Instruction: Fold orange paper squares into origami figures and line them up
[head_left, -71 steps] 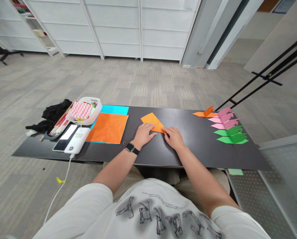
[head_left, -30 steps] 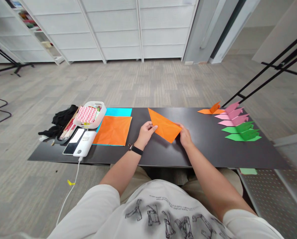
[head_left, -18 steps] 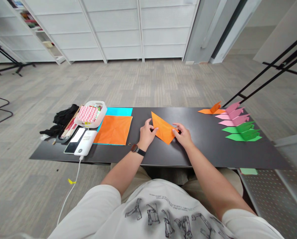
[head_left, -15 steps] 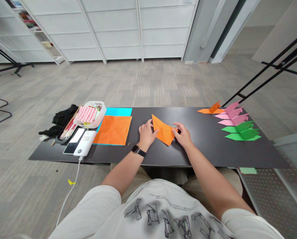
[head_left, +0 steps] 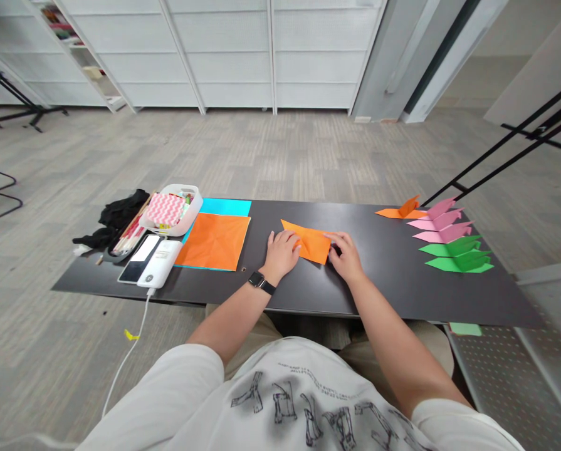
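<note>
A folded sheet of orange origami paper [head_left: 314,244] lies on the dark table between my two hands. My left hand [head_left: 281,253] covers its left part, with the thumb and fingers closed on the paper. At the right edge, my right hand [head_left: 345,254] pinches the sheet between thumb and curled fingers. The paper now looks like a rough rectangle with a pointed corner at its upper left. Part of its left side is hidden under my left hand.
Flat orange sheets [head_left: 214,243] lie over blue paper [head_left: 226,207] on the left. Beyond are a white basket [head_left: 193,213], a phone [head_left: 136,263] and a cabled power bank [head_left: 160,263]. Folded green [head_left: 459,261], pink [head_left: 442,220] and orange birds [head_left: 397,212] line the right side.
The orange paper has turned and flattened: its lower point is gone and it looks more rectangular. Both hands stay on it, with the left shifted slightly. The camera view has moved a little.
</note>
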{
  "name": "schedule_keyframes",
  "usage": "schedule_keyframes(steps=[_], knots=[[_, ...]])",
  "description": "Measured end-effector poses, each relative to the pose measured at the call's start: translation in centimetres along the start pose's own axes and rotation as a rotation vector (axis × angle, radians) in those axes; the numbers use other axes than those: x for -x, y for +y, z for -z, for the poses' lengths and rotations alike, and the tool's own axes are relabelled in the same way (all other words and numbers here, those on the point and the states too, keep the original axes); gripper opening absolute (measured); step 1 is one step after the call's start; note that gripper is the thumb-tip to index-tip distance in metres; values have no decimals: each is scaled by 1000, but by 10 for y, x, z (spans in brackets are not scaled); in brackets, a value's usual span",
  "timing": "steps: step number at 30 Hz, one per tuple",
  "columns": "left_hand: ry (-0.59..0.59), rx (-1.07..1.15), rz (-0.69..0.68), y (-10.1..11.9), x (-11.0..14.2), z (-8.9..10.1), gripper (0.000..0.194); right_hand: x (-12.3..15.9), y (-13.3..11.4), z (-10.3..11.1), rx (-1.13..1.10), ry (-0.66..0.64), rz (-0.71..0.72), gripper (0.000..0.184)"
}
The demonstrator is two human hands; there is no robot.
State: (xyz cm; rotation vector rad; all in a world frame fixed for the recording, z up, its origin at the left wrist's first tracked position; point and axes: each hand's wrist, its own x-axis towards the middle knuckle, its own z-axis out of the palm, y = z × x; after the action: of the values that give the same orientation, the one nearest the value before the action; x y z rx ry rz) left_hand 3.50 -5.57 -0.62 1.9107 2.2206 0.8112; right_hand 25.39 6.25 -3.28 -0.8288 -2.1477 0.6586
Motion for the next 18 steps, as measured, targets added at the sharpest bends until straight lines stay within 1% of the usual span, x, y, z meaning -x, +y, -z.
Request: schedule_keyframes(steps=[3, 7, 9, 11, 14, 18], knots=[[-2, -11, 11, 1, 1, 1, 32, 2, -4, 2, 157, -6, 75, 40], [8, -35, -8, -2, 0, -2, 35, 4, -7, 4, 242, -128, 176, 40], [5, -31, -47, -4, -1, -4, 35, 5, -9, 3, 266, -144, 195, 40], [-18, -11, -78, -6, -2, -5, 36, 6, -10, 2, 281, -130, 182, 37], [-66, 20, -92, -7, -3, -5, 38, 5, -12, 1, 264, -120, 124, 31], [-90, 70, -97, -4, -2, 0, 32, 4, -9, 2, 220, -74, 35, 23]])
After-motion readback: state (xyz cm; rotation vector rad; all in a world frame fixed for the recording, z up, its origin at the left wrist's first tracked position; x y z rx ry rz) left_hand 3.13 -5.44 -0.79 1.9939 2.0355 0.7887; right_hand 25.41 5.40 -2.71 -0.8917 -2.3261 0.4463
